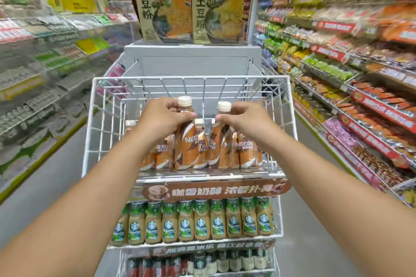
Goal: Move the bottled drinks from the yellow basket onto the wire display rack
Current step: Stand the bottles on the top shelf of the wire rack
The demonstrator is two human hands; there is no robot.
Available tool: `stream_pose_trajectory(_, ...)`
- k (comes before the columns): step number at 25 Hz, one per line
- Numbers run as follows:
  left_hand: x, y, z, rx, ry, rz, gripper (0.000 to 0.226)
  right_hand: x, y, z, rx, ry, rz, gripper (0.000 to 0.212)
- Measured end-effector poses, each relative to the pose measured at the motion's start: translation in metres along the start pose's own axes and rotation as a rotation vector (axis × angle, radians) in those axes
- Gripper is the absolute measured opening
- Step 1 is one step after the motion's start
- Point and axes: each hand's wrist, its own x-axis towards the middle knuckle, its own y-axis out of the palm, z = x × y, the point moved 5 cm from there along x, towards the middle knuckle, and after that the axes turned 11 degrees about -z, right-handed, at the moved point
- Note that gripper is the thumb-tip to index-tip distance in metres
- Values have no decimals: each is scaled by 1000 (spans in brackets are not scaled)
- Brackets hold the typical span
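Note:
A white wire display rack (90, 119) stands straight ahead, and its top tier holds several brown Nescafe coffee bottles with cream caps. My left hand (162, 117) grips the neck of one tall bottle (185, 141) near the front of that tier. My right hand (243, 117) grips the neck of a second bottle (221, 141) just to its right. Both bottles stand upright among the others. The yellow basket is out of view.
The middle tier below carries a row of green-labelled coffee bottles (202, 220), and a lower tier holds darker bottles (202, 263). A grey box (191, 60) with two snack bags on it stands behind the rack. Stocked shelves line both sides of the aisle.

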Motion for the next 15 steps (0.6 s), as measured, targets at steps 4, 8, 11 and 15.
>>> stream_pose_trajectory(4,37,12,34,78,-13,62,26,22,30,-14,-80,64,-30,18)
stream_pose_trajectory(8,57,26,63,71,-63,108,39,40,48,-25,-169,138,-18,19)
stream_pose_trajectory(11,65,34,76,100,-91,115,53,48,57,-36,-255,199,-17,31)
stream_pose_trajectory(15,72,47,87,162,-118,150,77,52,66,-45,-370,216,-51,54)
